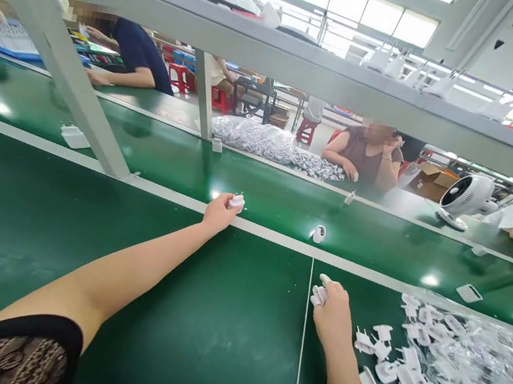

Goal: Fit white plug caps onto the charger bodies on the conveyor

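Observation:
My left hand (pixel 219 213) reaches out over the pale strip along the conveyor's near edge. Its fingers are closed on a white plug adapter (pixel 237 202) with its pins up. Above the green table, my right hand (pixel 332 304) grips a small white plug piece (pixel 318 295) between thumb and fingers, with the index finger stretched forward. Just right of that hand lie several loose white plug pieces (pixel 381 346). Beyond it, on the green belt, a white adapter housing (pixel 319 233) stands with its slotted end showing.
A clear plastic bag (pixel 492 373) of white plug parts spreads over the right side. A grey shelf frame (pixel 282 44) crosses overhead, its post (pixel 76 74) at left. Across the belt sit co-workers, a heap of parts (pixel 274 145) and a white fan (pixel 466 197).

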The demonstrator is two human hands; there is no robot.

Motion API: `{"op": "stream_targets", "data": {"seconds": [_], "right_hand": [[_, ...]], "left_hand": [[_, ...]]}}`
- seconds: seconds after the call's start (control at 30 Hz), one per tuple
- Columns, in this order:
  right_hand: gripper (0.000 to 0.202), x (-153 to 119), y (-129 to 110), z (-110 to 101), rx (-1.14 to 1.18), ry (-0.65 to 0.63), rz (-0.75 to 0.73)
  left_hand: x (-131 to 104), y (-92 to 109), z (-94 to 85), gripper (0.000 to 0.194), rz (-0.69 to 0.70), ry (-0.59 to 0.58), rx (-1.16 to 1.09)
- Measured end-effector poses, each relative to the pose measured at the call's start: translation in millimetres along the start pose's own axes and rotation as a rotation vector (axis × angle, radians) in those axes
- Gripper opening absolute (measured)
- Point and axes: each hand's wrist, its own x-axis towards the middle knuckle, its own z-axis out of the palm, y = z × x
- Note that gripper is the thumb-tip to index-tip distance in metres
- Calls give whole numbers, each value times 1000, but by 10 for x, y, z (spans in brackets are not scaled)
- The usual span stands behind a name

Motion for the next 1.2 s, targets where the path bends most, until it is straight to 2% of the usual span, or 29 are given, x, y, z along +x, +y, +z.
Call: {"op": "stream_targets", "data": {"seconds": [0.13,0.27,0.4,0.47,0.53,0.6,0.67,0.77,0.83,0.9,1.0,1.07,1.13,1.2], "right_hand": [[46,-21,-6,60,71,53,-64],[37,-67,-81,66,64,67,-30],[37,-62,-170,86,99,68,15],[32,-60,-209,89,137,59,25],[27,-64,-240,82,179,45,25],[26,-74,-257,69,221,28,11],[27,-87,-260,54,260,17,-1],[32,-102,-246,36,313,18,-5],[35,-99,-231,34,353,26,-8],[39,-82,-215,46,400,37,-12],[46,-42,-202,87,466,47,-17],[51,-21,-209,123,578,37,-1],[58,-16,-229,153,765,5,29],[63,-31,-260,165,955,-46,51]], "left_hand": [[326,-12,-94,36,-56,144,115],[356,-57,-142,46,-72,231,172],[163,-69,-9,103,71,315,204],[30,-22,174,113,196,284,213],[-76,52,445,105,302,182,215],[-135,132,772,91,346,49,213],[-151,206,1102,74,324,-56,215],[-125,294,1493,55,230,-124,225],[-95,344,1653,49,163,-144,223],[-68,386,1737,41,106,-159,202],[-74,430,1738,32,62,-163,124],[-141,433,1647,30,57,-158,43],[-281,402,1465,28,61,-169,-51],[-505,337,1188,28,63,-208,-144]]}}
